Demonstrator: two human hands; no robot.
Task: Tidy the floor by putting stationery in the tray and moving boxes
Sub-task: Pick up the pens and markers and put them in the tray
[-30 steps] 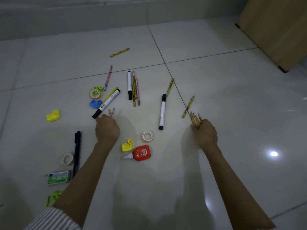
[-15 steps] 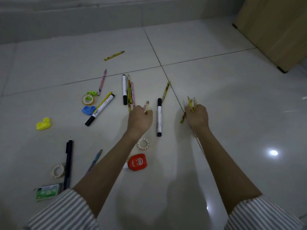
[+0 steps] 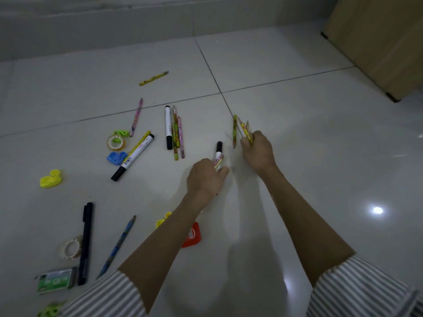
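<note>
Stationery lies scattered on a pale tiled floor. My left hand grips a white marker with a black cap together with a pink pencil. My right hand holds a bunch of yellow pencils, and a green-yellow pencil stands blurred just left of them. Further left lie another white marker beside three pencils, a third marker, a pink pencil and a yellow pencil. No tray is in view.
Tape rolls, a blue eraser, a yellow duck eraser, a black pen, a blue pencil, a staple box and a red glue bottle lie around. A wooden cabinet stands at the far right.
My left hand moved right from the pink pencil's spot to the white marker and took hold of it. My right hand moved forward, picking up pencils from the tile joint.
</note>
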